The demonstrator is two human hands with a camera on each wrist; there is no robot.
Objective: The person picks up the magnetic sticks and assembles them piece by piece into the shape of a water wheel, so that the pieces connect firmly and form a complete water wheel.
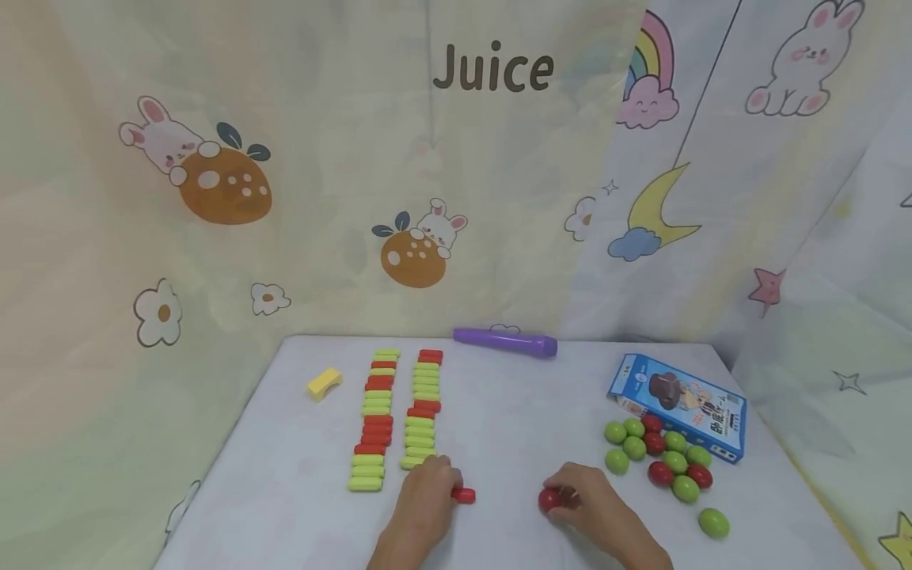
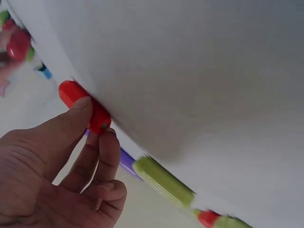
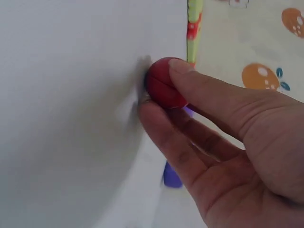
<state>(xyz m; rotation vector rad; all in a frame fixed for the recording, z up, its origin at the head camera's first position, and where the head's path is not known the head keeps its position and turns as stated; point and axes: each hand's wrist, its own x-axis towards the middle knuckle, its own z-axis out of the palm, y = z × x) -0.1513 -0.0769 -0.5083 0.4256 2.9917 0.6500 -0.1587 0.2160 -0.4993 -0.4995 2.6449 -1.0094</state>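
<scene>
The fingers (image 2: 109, 154) of your left hand (image 1: 425, 497) are clamped on a red stick (image 1: 464, 495), thumb on one side. The fingers of your right hand (image 1: 594, 507) pinch a red egg-shaped piece (image 1: 549, 499); a seam shows on it in the right wrist view. Whether either piece touches the worktop (image 1: 499, 427) cannot be told.

Progress, as judged from the layout: two columns of sticks are set out, and the two held pieces are not yet released. The loose egg-shaped pieces appear to be what is left to handle.

Locate the parts from your fingers. The inner column (image 1: 420, 432) ends just beyond your left fingers; the outer column (image 1: 367, 460) runs to its left. The red stick projects to the right of your left hand, toward your right fingers. The loose green and red egg-shaped pieces (image 1: 674, 462) lie to the right of and beyond your right fingers, with one green piece (image 1: 714, 522) apart from the group. The blue box (image 1: 687, 400) lies behind the group.
</scene>
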